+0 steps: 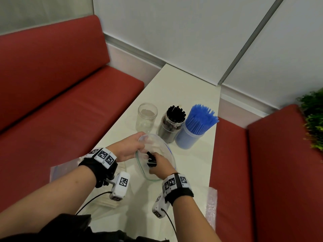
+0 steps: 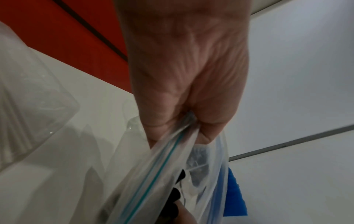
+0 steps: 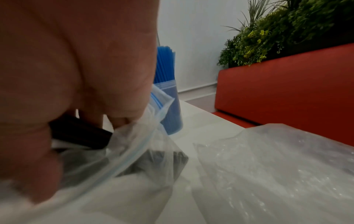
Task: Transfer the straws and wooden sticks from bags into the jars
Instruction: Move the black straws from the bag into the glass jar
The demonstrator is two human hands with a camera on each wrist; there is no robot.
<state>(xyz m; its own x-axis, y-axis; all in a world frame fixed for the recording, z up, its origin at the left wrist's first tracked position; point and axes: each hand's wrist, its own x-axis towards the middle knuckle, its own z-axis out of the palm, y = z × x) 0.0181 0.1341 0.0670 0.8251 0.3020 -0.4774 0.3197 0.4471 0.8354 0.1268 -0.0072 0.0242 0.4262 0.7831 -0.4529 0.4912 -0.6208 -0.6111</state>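
- Nearest, on the white desk (image 1: 188, 88): a clear bag w/ pale sticks (image 1: 111, 203) lies under the L wrist; another empty-looking clear bag (image 1: 210, 203) lies at the R desk edge, by the R wrist.
- R hand (image 1: 161, 165) is inside the mouth of the zip bag (image 1: 167, 151); fingers (image 3: 122, 119) curled round a small bunch of black straws (image 1: 151, 158), thumb side pressing them too. R wrist view shows the dark bundle (image 3: 80, 133) tight in the grip, bag film draped over it.
- L hand (image 1: 130, 148) pinches the zip bag's rim at its L side, holding the mouth wide; L wrist view: thumb + fingers (image 2: 159, 121) closed on the teal zip strip (image 2: 162, 159).
- Zip bag is raised above the desk, between both hands, just in front of the jars.
- Behind it, 3 jars in a row, near each other: empty clear jar (image 1: 146, 117) on the L; middle jar (image 1: 170, 127) packed w/ black straws standing upright; R jar (image 1: 189, 137) full of blue straws (image 1: 201, 116) fanning out over its rim.
- Far: red bench seats (image 1: 61, 95) on both sides, grey wall panels (image 1: 174, 32), green plant (image 1: 314, 116) at far R.
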